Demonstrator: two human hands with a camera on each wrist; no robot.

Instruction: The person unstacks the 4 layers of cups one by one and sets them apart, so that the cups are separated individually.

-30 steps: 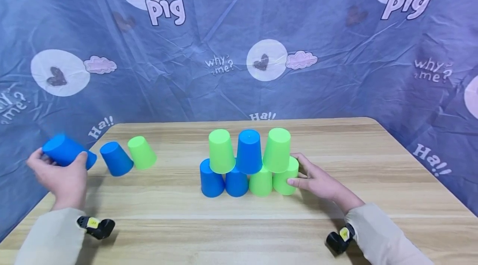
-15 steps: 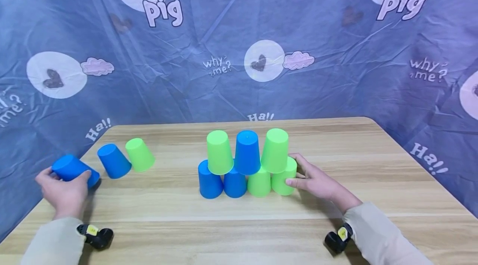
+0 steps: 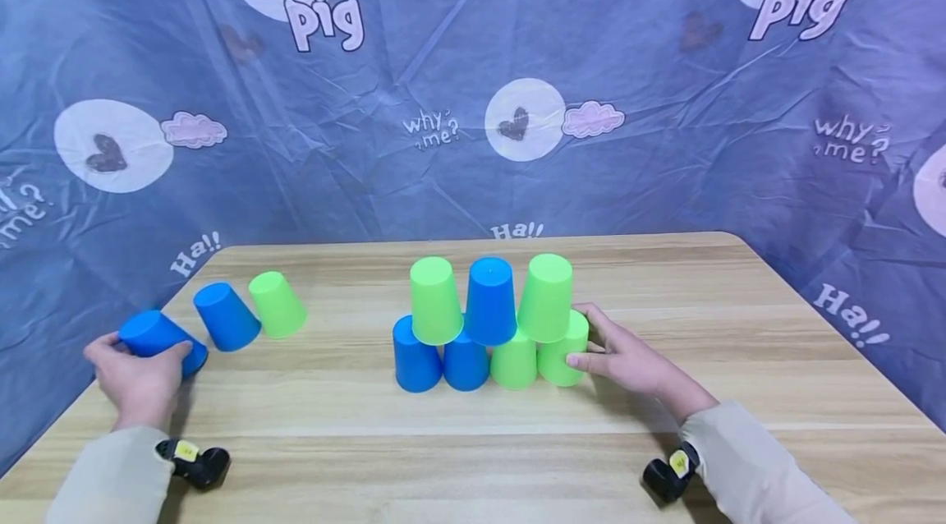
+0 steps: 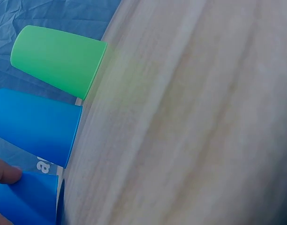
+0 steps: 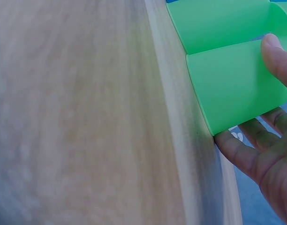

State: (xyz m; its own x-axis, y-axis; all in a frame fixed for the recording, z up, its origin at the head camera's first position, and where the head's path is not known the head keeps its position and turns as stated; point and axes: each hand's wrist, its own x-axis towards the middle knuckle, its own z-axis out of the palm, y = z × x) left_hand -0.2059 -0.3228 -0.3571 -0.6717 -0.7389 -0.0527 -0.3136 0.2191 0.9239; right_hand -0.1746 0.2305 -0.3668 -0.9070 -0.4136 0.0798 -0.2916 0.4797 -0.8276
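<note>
Head view: L hand [image 3: 139, 383] grips blue cup [image 3: 159, 337] betw. thumb + fingers; cup approx. 1 o'clock of palm, tilted, long axis approx. 10–4, rim at 4. Can't tell if rim touches table [image 3: 443, 466]. Two-tier cup stack [image 3: 491, 317] at 3 o'clock, well apart. R hand [image 3: 628, 356] nearer it, holding btm-row end green cup [image 3: 559, 353].

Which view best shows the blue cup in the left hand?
Head: it shows most of the blue cup in the left hand, including its base. Left wrist crops it at the lower-left corner; right wrist doesn't show it.
</note>
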